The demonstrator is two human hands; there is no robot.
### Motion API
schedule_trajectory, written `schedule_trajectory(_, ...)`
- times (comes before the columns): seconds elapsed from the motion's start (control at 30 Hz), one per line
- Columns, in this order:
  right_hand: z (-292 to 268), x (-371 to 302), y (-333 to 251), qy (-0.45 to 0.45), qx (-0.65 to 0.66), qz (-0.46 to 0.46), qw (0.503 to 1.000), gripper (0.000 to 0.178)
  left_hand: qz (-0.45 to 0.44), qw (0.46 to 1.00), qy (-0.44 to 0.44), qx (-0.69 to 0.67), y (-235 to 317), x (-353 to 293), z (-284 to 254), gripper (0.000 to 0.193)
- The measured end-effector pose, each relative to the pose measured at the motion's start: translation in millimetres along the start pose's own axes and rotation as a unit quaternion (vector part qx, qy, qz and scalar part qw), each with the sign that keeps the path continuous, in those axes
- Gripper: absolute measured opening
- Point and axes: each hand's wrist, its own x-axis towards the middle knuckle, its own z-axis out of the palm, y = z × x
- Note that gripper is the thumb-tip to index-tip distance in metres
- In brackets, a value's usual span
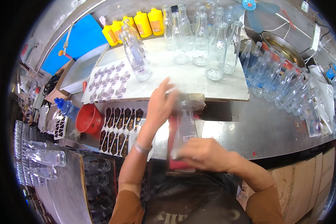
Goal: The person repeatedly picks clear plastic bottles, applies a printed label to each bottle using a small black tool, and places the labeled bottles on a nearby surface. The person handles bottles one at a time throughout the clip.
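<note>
A clear glass bottle [186, 125] with a printed label rests lengthwise on a red-padded stand [173, 130], its neck pointing away from me. My left hand [161, 104] is beside the bottle's neck, fingers stretched forward; motion smears the fingertips, so any grip is hidden. At the bottle's lower end my right hand [205, 154] is closed, fingers curled, with a blurred whitish piece showing at the fingertips. Beyond both hands, a white-topped board [160, 80] carries clear bottles [217, 52], more labelled bottles [136, 56] and a sheet of printed labels [109, 82].
Yellow bottles [142, 24] line the back. Left are a red bucket [89, 118], a blue-capped bottle [66, 108] and dark label sheets [120, 127]. Many bottles [283, 82] lie at the right, near a metal bowl [282, 46]. Cardboard [302, 179] stands below the metal table [265, 127].
</note>
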Motion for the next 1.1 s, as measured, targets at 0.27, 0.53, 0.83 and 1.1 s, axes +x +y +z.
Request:
schedule_trajectory(0.27,24,-27,8,0.091,-0.024,-0.059,0.994,0.025,-0.039,0.989,0.020,0.142,5,-1,15,0.071)
schedule_trajectory(0.53,17,-86,-20,0.210,0.232,0.191,0.930,0.013,-0.026,0.944,0.138,-0.298,93,-131,-48,0.050)
schedule_trajectory(0.83,21,-54,-13,0.245,0.302,0.148,0.910,0.018,0.072,0.806,0.509,0.292,149,-204,-305,0.032)
schedule_trajectory(1.1,39,-45,15,0.211,0.326,0.165,0.906,0.020,-0.074,0.671,0.608,0.418,3,-259,-510,0.040)
